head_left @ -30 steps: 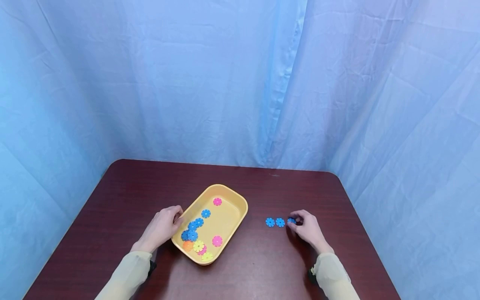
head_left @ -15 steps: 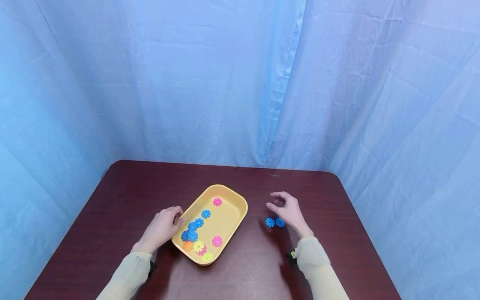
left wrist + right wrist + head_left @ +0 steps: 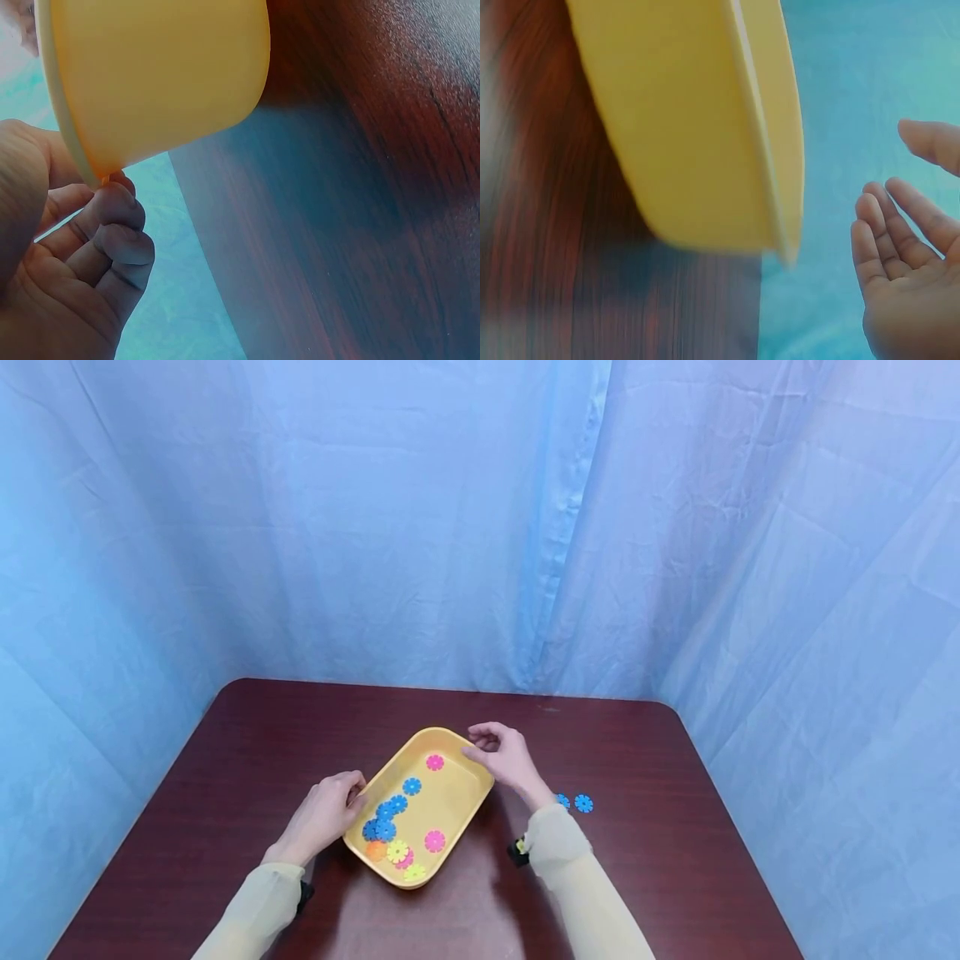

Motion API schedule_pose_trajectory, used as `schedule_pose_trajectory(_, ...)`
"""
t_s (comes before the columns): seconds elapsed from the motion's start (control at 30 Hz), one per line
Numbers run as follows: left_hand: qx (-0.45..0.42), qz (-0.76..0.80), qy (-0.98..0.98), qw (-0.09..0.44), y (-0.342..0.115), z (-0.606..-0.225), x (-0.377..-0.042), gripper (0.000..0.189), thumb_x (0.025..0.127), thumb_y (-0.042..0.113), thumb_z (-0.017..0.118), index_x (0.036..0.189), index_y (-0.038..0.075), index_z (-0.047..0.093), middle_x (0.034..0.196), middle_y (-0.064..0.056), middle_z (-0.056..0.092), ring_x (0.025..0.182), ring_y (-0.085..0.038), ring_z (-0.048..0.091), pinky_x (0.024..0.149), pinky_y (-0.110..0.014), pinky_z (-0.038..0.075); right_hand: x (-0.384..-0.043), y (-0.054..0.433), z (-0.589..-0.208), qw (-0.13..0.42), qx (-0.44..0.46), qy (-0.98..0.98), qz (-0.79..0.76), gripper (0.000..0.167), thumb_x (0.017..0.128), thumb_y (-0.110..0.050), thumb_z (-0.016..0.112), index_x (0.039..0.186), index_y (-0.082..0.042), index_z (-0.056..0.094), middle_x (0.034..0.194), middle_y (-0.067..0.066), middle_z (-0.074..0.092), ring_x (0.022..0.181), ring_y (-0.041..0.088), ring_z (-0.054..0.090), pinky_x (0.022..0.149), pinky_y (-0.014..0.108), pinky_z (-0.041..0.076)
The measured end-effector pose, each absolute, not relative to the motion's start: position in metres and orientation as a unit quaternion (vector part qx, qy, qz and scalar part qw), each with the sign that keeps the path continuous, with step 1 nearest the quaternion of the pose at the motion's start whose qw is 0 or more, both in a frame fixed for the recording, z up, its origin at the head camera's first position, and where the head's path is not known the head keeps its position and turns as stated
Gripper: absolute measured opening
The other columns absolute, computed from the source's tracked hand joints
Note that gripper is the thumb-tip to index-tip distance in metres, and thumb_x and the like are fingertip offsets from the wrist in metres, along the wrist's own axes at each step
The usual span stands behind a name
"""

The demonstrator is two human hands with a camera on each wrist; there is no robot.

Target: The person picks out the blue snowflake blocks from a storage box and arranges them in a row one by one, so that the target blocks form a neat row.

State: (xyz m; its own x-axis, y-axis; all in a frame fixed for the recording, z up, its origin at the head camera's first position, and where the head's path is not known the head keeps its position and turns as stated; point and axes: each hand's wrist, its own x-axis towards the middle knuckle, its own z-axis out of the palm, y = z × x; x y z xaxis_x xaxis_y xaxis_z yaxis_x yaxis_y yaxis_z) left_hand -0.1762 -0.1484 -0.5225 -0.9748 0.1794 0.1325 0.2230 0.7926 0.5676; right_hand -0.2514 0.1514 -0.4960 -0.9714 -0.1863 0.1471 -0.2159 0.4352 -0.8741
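Note:
A yellow plastic tray [image 3: 453, 797] stands turned at an angle on the table. My left hand [image 3: 318, 818] holds its left rim; in the left wrist view the thumb and curled fingers [image 3: 124, 244] pinch the tray's edge. Over the tray's far right corner hovers my right hand [image 3: 510, 760], its fingers spread and holding nothing, as the right wrist view also shows. Inside the tray lie notched plastic discs: several blue ones [image 3: 386, 831], pink ones [image 3: 435, 842], yellow ones [image 3: 397, 852] and an orange one [image 3: 375, 850].
Right of the tray, two blue notched discs [image 3: 584, 803] show on the dark wooden table [image 3: 637, 893]; the right forearm partly covers the nearer one and may hide more. Light blue curtains [image 3: 420, 527] hang behind and at both sides.
My right hand has let go of the rightmost blue disc and moved left, from the row on the table to above the tray's right rim. The left hand keeps its hold.

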Motion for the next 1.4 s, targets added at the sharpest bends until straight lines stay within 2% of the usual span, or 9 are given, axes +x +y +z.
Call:
schedule_pose_trajectory(0.1,-0.106,-0.304,-0.946,0.036,-0.149,-0.522,-0.176,0.014,0.087,0.004,0.073,0.086,0.012,0.062,0.069,0.003,0.048,0.059,-0.012,0.045,0.053,-0.026,0.039,-0.254,0.133,-0.498,-0.014,0.128,-0.850,0.511,0.036,0.085,-0.013,0.080,0.116,0.000,0.069,0.106,0.020,0.068,0.088,0.021,0.061,0.081,0.033,0.052)
schedule_pose_trajectory(0.27,-0.106,-0.305,-0.946,0.037,-0.150,-0.521,-0.176,0.013,0.088,0.005,0.073,0.086,0.012,0.062,0.069,0.002,0.047,0.059,-0.012,0.045,0.053,-0.027,0.038,-0.256,0.108,-0.501,-0.063,0.137,-0.857,0.492,0.039,0.085,-0.018,0.080,0.117,0.001,0.068,0.104,0.013,0.068,0.086,0.018,0.059,0.076,0.030,0.051)
schedule_pose_trajectory(0.43,-0.108,-0.306,-0.945,0.039,-0.151,-0.520,-0.176,0.014,0.088,0.005,0.073,0.086,0.012,0.062,0.069,0.002,0.047,0.058,-0.012,0.045,0.052,-0.026,0.038,-0.256,0.088,-0.507,-0.088,0.137,-0.871,0.464,0.038,0.084,-0.020,0.081,0.115,-0.001,0.069,0.102,0.008,0.068,0.084,0.014,0.059,0.074,0.028,0.050)
schedule_pose_trajectory(0.73,-0.121,-0.305,-0.943,0.051,-0.151,-0.520,-0.176,0.014,0.088,0.005,0.073,0.085,0.012,0.062,0.068,0.003,0.046,0.057,-0.011,0.044,0.051,-0.026,0.037,-0.253,0.073,-0.520,-0.108,0.150,-0.888,0.420,0.037,0.079,-0.016,0.083,0.108,0.002,0.070,0.100,0.014,0.069,0.083,0.013,0.059,0.079,0.028,0.050)
schedule_pose_trajectory(1.03,-0.119,-0.305,-0.944,0.048,-0.151,-0.524,-0.177,0.013,0.088,0.006,0.073,0.085,0.012,0.062,0.068,0.004,0.046,0.057,-0.011,0.044,0.051,-0.025,0.037,-0.253,0.067,-0.537,-0.131,0.150,-0.897,0.395,0.038,0.077,-0.012,0.084,0.109,0.002,0.069,0.100,0.010,0.068,0.088,0.015,0.059,0.084,0.031,0.050)
schedule_pose_trajectory(1.4,-0.117,-0.304,-0.944,0.053,-0.151,-0.523,-0.177,0.014,0.087,0.003,0.074,0.085,0.011,0.062,0.069,0.003,0.047,0.059,-0.012,0.045,0.052,-0.026,0.038,-0.254,0.058,-0.546,-0.121,0.174,-0.913,0.347,0.038,0.076,-0.009,0.084,0.109,0.002,0.070,0.102,0.009,0.068,0.097,0.020,0.062,0.089,0.032,0.050)
